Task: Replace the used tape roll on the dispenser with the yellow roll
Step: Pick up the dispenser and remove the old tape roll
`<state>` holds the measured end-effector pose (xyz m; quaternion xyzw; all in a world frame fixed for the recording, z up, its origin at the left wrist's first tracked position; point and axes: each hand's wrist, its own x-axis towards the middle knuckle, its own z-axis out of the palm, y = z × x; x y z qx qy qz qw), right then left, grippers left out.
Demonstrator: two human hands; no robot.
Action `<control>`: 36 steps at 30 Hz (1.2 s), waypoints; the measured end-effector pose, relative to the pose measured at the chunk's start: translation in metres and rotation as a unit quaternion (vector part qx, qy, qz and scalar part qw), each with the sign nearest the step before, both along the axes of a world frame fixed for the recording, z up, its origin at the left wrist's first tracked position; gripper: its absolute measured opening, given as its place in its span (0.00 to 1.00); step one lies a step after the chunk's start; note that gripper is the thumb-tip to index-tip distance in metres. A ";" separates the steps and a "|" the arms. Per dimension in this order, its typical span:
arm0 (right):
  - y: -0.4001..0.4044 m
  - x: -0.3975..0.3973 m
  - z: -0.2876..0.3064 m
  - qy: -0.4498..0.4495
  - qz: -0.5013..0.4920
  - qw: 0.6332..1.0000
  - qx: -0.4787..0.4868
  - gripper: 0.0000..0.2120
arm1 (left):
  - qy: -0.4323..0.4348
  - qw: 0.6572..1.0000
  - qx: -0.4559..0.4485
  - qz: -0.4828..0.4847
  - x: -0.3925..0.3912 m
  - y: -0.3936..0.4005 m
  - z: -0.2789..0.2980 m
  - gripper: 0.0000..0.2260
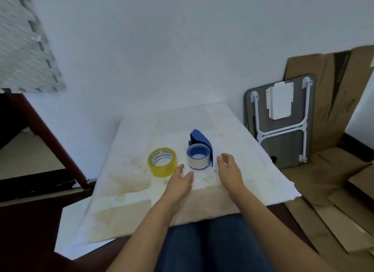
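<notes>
A blue tape dispenser [202, 142] lies on its side on the white table [242, 150], with a thin, nearly used-up clear roll [198, 160] on its blue hub. The yellow tape roll [162, 162] lies flat to the left of it, a short gap between them. My left hand [180, 180] hovers just in front of the two rolls, fingers apart and holding nothing. My right hand [228, 168] is open to the right of the dispenser, close to its blue side plate but apart from it.
The table stands against a white wall. A folded small table [283, 120] and flattened cardboard [334, 89] lean at the right, more cardboard on the floor. A dark wooden frame [50, 140] runs along the left. My legs in jeans [212, 241] are under the table's front edge.
</notes>
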<state>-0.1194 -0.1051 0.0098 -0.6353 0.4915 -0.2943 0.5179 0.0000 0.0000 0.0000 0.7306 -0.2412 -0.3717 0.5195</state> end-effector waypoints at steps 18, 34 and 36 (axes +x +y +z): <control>-0.057 0.046 -0.008 -0.018 0.083 0.993 0.081 0.17 | 0.051 0.997 -0.044 -0.023 0.017 -0.043 -0.008 0.18; -0.004 -0.007 0.003 -0.159 0.144 0.958 0.191 0.39 | 0.011 0.984 -0.035 -0.174 0.003 0.032 0.024 0.22; 0.000 -0.015 0.006 -0.159 0.165 0.954 0.193 0.33 | -0.001 0.983 -0.035 -0.181 0.004 0.039 0.029 0.23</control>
